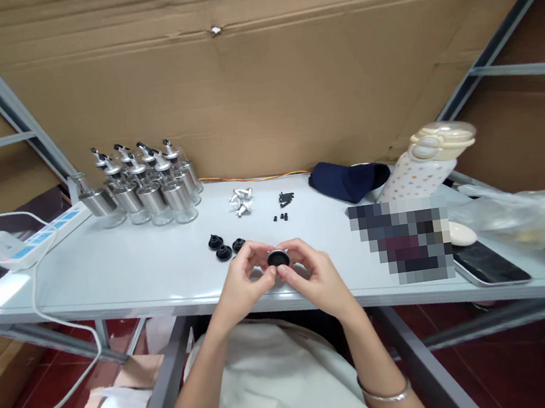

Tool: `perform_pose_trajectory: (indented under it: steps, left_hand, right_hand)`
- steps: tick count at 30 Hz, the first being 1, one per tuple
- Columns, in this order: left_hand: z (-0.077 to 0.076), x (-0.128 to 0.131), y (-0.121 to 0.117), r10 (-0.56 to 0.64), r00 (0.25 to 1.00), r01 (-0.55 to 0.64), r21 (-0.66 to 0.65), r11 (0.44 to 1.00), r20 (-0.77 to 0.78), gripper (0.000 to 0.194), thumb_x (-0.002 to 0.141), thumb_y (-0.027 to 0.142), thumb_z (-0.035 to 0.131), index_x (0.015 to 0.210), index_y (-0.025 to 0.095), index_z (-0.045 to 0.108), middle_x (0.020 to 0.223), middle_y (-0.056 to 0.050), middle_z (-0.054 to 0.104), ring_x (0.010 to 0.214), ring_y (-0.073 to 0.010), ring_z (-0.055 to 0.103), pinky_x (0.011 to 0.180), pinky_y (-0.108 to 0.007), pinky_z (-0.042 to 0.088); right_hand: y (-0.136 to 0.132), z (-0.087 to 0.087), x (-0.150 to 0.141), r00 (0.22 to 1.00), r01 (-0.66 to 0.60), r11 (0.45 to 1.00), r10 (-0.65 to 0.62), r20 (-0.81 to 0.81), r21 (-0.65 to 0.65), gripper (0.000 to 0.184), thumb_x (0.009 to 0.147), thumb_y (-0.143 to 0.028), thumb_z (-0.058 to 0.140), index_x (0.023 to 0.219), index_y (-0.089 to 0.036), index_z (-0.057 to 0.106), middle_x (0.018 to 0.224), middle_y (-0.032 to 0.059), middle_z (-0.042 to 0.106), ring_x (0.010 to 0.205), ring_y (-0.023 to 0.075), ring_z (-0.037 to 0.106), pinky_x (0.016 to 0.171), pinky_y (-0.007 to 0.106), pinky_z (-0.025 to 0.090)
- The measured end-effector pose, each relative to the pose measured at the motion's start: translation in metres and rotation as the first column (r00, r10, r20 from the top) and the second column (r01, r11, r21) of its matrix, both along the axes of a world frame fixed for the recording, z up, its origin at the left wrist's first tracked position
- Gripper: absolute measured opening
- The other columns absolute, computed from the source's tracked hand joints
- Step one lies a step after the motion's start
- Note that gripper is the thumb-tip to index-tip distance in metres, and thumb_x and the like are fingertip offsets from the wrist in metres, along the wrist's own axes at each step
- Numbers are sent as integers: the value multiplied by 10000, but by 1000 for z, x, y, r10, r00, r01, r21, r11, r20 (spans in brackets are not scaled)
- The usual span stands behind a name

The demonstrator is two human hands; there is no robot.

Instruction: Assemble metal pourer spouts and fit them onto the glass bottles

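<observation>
Between the fingertips of my left hand (247, 277) and my right hand (314, 271) is a small round bottle pourer top (278, 258), black inside with a silvery rim. Both thumbs press its near edge while the fingers curl round its sides, just above the table's front part. Several black ribbed stoppers (223, 252) lie beyond my left hand. Farther back sit silver pourer spouts (242, 201) in a small heap. Thin black caps (286, 198) and tiny black plugs (281, 217) lie to the right of the spouts.
Glass-and-steel oil bottles (152, 198) stand grouped at the back left, beside a white power strip (45, 234) with a cable. To the right are a navy cap (347, 181), a dotted tumbler (412, 175), a phone (488, 262) and a plastic bag (530, 217). Cardboard (259, 99) backs the table.
</observation>
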State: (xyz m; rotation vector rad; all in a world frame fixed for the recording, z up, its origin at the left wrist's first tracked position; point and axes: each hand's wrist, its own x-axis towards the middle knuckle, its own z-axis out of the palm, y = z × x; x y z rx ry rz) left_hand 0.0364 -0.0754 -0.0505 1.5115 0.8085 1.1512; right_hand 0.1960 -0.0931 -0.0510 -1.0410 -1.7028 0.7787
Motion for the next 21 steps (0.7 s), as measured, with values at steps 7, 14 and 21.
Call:
perform_pose_trajectory:
  steps: [7,14,21]
  left_hand:
    - [1,0,-1,29,999,-29,1,1000,-40,247,706,212,673,922,172,561,805,-12,598,770,-142,575,684,-226,445]
    - [-1,-2,-3,53,996,-55,-20,998,-78,188,696,196,645,866,159,572,726,13,560,710,-125,535,659,-226,422]
    - [-4,2,1,116,993,-113,90,989,-27,229,711,147,659,912,177,552,831,2,583,763,-121,559,732,-233,449]
  right_hand:
    - [1,-1,-1,1000,-27,1000,27,-7,3,164,817,-226,543,981,-212,550,839,20,671,801,181,641,654,255,475]
    - [0,-1,2,998,-26,999,27,62,-22,112,847,-278,559,933,-206,553,706,-12,640,627,140,583,521,214,403]
    - [4,-2,-2,1000,-7,998,8,-18,66,233,839,-196,537,1071,-208,556,986,47,669,827,160,637,707,264,505]
